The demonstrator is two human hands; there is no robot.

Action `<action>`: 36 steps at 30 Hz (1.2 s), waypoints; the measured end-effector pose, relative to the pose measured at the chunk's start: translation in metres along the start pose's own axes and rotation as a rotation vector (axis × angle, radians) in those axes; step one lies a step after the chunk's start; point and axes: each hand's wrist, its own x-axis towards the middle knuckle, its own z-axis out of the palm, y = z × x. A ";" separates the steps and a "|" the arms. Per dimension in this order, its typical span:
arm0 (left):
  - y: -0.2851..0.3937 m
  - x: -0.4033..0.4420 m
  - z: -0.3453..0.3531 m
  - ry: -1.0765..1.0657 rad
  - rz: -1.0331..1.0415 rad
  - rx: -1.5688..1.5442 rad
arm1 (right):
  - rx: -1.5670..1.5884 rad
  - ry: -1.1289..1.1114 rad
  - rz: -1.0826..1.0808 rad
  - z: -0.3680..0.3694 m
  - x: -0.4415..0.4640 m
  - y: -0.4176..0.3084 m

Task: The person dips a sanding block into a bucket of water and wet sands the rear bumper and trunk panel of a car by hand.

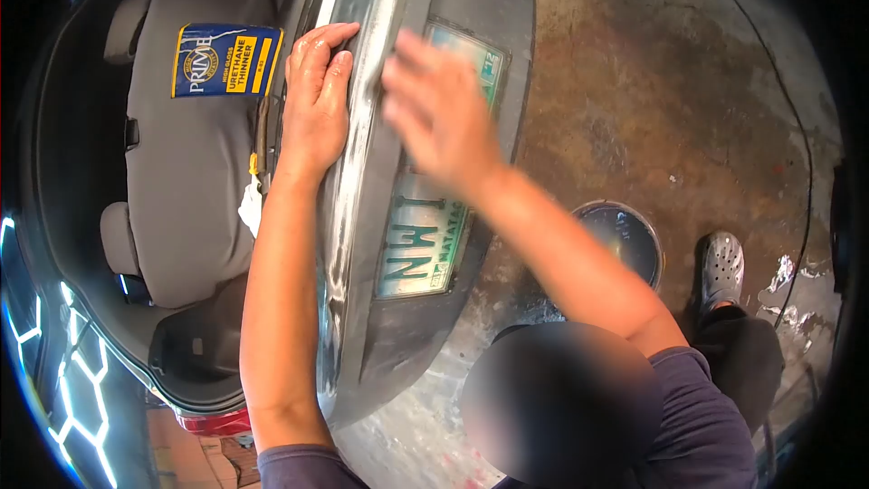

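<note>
My left hand point(317, 109) rests on the inner edge of a vehicle's rear panel point(367, 113), its fingers slightly bent and nothing seen in them. My right hand point(439, 113) is smeared by motion just over the panel's outer side, fingers apart and apparently holding nothing. It partly covers the area between two plates. The green and white upper plate point(489, 77) and the lower licence plate point(421, 240) are fixed to the grey panel. A shiny, whitish strip runs along the panel's ridge.
A blue and yellow thinner can point(226, 61) stands by the grey seat back point(195, 172). A white rag point(251, 206) lies near the opening's edge. On the stained floor point(670, 109) are a round bucket point(625, 240), a cable point(780, 81) and a shoe-clad foot point(722, 267).
</note>
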 end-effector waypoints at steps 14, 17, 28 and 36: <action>-0.006 -0.005 0.002 0.056 -0.178 -0.273 | 0.001 0.005 0.034 0.019 0.035 -0.003; -0.003 -0.004 0.002 0.046 -0.169 -0.224 | 0.036 0.070 0.092 0.024 0.101 0.039; 0.007 -0.005 0.001 0.037 -0.211 -0.191 | -0.086 -0.047 -0.027 0.006 0.025 0.013; 0.009 -0.004 0.001 0.038 -0.179 -0.116 | -0.070 0.072 0.102 0.007 0.024 0.014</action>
